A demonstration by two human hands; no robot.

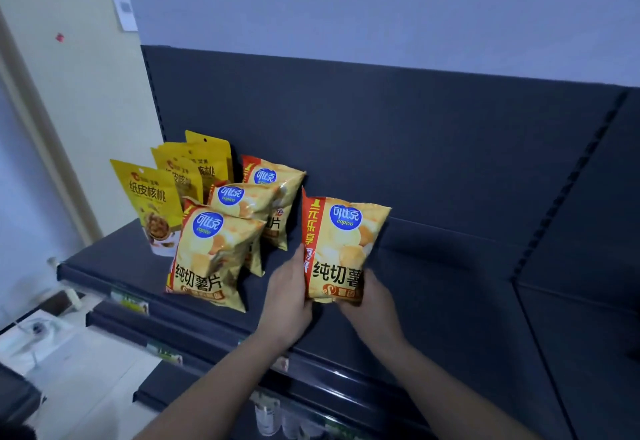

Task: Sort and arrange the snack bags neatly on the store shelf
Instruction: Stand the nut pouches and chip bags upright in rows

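Both hands hold one chip bag (341,249) upright on the dark shelf (433,301). The left hand (287,297) is closed around the bag's lower left edge, fingers wrapped behind it and the thumb at the front. The right hand (372,304) grasps the lower right corner from below, the fingers hidden behind the bag. The bag is yellow and puffy, of shiny crinkled foil, with a red strip down its left side, a round blue logo near the top and large black characters across the lower part. Its bottom stands close to the shelf surface, but contact cannot be judged. To the left, near but apart, stand three more chip bags (216,256) of the same kind, one behind the other, slightly tilted. Farther back and left, flat yellow walnut pouches (152,204) stand upright in a row, each with a small hang hole at the top. Behind all of them rises the smooth matte back panel (381,120) of the shelf unit.
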